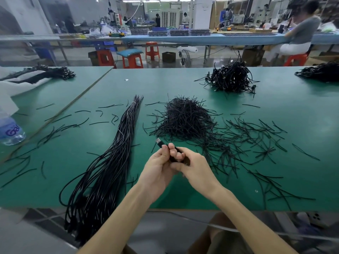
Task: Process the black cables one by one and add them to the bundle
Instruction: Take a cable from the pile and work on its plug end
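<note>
Fingers (171,149) of the left hand (159,165) curl tightly round a black cable (160,143), whose metal plug pokes out past the knuckles toward the far side of the table (165,83). The right hand (197,166) meets it from the other side, thumb and fingers closed on the dark stretch of the same cable. Both hands thus grip it between them above the near edge, about midway along.

That two-handed hold looks like the working step itself. One hand steadies the plug end while the other probably loosens or strips off whatever binds the cable, though the fingers hide the exact action.

Just left of the hands lies the bundle (110,162), a long sheaf of straightened cables tied near its far end and spilling over the near edge. It is close enough that a finished cable can be laid on it with a short reach.

Beyond the hands sits a heap of short black ties (185,120), with more scattered to the right, likely discards. Toward the far edge is a pile of coiled cables (231,77), seemingly the stock not yet processed.
</note>
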### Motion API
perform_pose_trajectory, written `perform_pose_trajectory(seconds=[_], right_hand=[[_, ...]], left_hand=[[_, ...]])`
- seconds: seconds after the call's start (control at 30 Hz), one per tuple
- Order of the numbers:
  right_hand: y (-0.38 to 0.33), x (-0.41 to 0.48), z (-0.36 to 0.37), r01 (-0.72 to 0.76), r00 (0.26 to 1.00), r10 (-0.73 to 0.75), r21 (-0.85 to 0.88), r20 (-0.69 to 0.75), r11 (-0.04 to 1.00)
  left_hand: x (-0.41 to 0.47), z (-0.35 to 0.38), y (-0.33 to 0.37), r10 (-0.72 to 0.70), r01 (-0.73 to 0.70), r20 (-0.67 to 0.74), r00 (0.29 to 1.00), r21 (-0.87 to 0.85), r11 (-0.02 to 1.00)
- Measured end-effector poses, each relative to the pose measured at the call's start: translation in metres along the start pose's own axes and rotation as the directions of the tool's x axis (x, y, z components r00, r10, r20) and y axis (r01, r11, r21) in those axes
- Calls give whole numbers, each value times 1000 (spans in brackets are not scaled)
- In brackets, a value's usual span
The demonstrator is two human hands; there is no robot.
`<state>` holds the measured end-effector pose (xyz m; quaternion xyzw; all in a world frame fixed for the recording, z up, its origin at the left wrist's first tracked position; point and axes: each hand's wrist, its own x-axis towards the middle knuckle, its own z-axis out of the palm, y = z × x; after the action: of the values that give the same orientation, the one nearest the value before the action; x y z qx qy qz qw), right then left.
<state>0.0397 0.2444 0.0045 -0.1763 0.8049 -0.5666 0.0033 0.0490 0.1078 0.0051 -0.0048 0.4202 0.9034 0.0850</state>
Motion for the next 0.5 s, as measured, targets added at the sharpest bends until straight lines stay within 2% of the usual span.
perform_pose_trajectory(seconds=[0.1,0.17,0.27,0.33,0.43,0.5], right_hand=[[2,-2,-3,-14,998,15,22,-66,1000],[4,-3,-4,-15,996,13,-23,-94,1000],[8,-3,-6,28,998,-36,-135,-53,990],[9,-3,-6,51,999,-49,-232,12,971],[15,-5,-4,62,996,-35,-360,83,931],[20,-7,-6,69,994,-20,-457,112,887]], left_hand=[[-1,-4,5,68,-75,37,997,264,962],[-2,-6,3,156,-152,31,987,465,872],[-4,-8,-3,279,-212,-24,960,587,781],[-4,-9,-4,282,-182,-68,957,615,767],[0,-12,-2,238,-59,-176,955,673,737],[4,-17,1,235,35,-231,944,779,625]])
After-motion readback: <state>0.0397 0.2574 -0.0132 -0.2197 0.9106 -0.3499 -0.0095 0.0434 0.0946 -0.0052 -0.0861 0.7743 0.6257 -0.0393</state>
